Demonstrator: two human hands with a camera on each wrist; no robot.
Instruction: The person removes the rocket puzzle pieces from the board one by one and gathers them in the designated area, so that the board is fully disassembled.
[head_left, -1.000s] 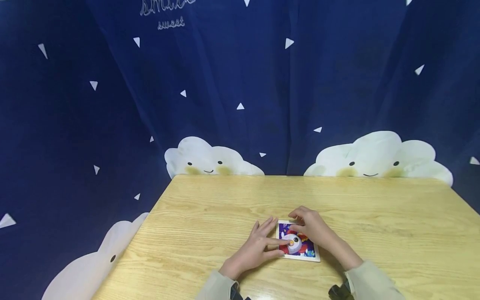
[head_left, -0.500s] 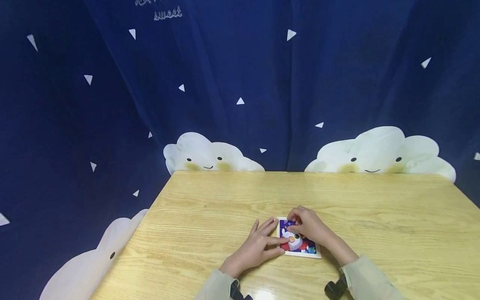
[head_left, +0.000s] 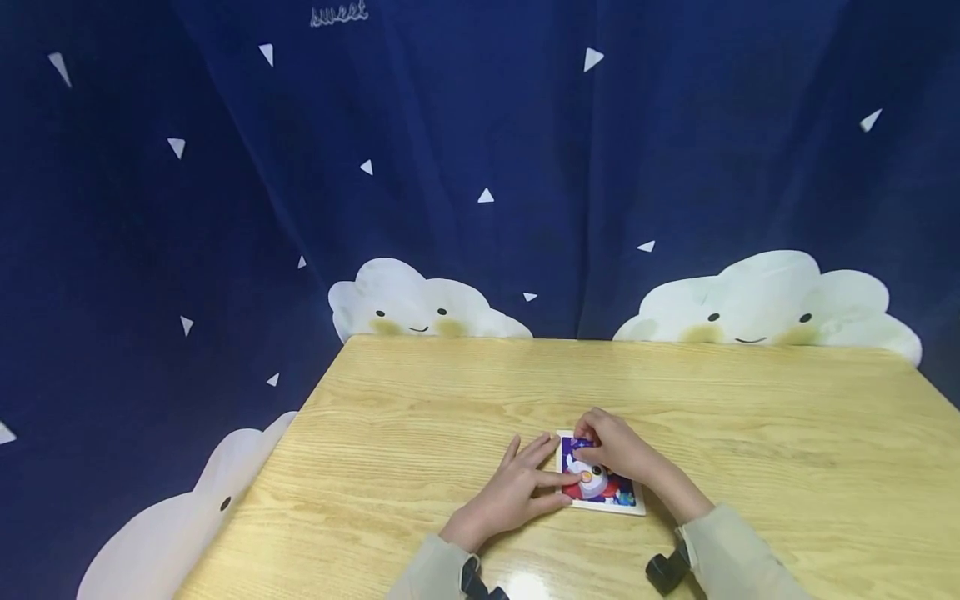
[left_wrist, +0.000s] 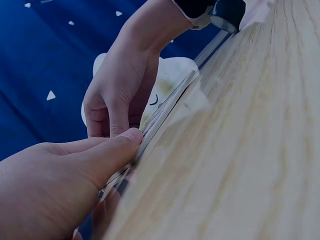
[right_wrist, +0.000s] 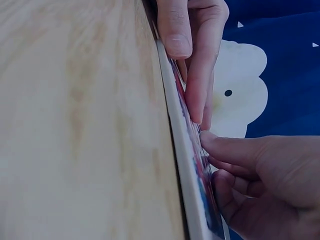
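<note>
A small square picture board [head_left: 609, 495] lies flat on the table, its white rim framing a cartoon white bird on purple. My left hand [head_left: 512, 493] rests at its left side with fingers spread. The left forefinger presses on the bird, while the left thumb touches the board's near left edge. Over the upper part bends my right hand [head_left: 618, 447], fingers curled and tips down on the picture. In the right wrist view, the right thumb and fingers [right_wrist: 220, 175] meet the picture's surface. I cannot tell whether they pinch a piece of it.
The light wooden table [head_left: 420, 400] reaches back to a dark blue curtain [head_left: 450, 108] printed with white triangles and smiling clouds. Black straps with small cameras [head_left: 666, 573] sit at both wrists, beside beige sleeves.
My right fingers have drawn closer to the thumb over the upper part of the picture. The left hand keeps its place on the board. The head view has tilted slightly down.
</note>
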